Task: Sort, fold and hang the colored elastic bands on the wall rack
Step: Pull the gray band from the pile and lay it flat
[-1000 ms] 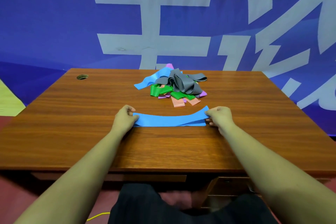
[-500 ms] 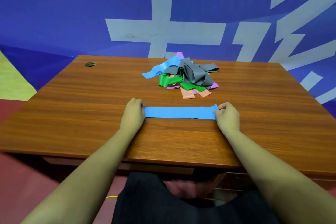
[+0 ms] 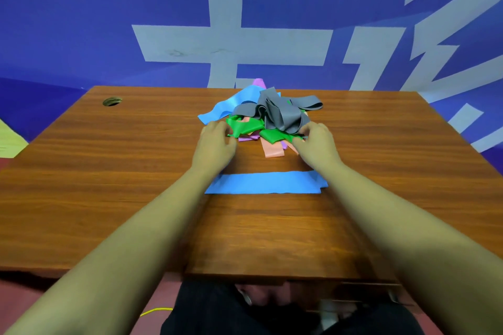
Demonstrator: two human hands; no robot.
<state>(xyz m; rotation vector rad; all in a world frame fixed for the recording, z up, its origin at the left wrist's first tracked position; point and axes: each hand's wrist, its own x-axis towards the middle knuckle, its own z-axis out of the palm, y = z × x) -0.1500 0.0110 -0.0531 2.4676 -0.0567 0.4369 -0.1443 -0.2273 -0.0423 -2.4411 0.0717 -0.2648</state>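
Both hands have let go of the blue band (image 3: 264,183), which now lies flat mid-tabletop (image 3: 109,171), front of the pile (image 3: 280,114). Left hand (image 3: 215,141) and right hand (image 3: 317,144) moved up to the pile's near side, fingers loosely bent against the green bands (image 3: 245,126). Can't tell if they grip.

Wooden table (image 3: 136,185), seen from its near edge, the grain running left to right. A round cable hole (image 3: 112,101) sits near the far left corner. A blue banner (image 3: 81,22) behind the table fills the background and bears large pale characters (image 3: 231,43), cut off by the frame. A yellow patch (image 3: 8,139) shows at the left margin. Below the table edge are red floor (image 3: 24,291), a thin yellow cable (image 3: 156,310) and the person's dark trousers (image 3: 217,315).
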